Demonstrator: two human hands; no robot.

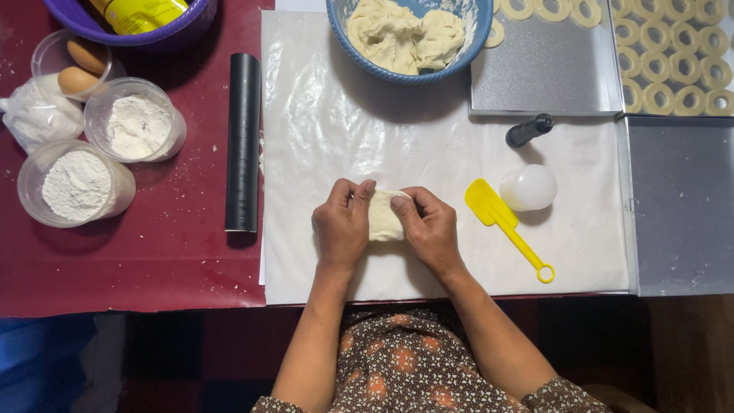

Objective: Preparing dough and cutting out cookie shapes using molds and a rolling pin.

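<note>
Dough lump (382,218) sits squeezed between left hand (342,226) and right hand (430,228) fingers; many rings (673,65) fill trays, more dough in bowl (405,38) waits.

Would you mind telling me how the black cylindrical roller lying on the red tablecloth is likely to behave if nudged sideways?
The black cylindrical roller looks smooth and round, so it would probably roll readily across the red tablecloth. It appears rigid and straight, so it likely will not bend. Nothing visibly blocks it on either side, so it might travel freely.
</note>
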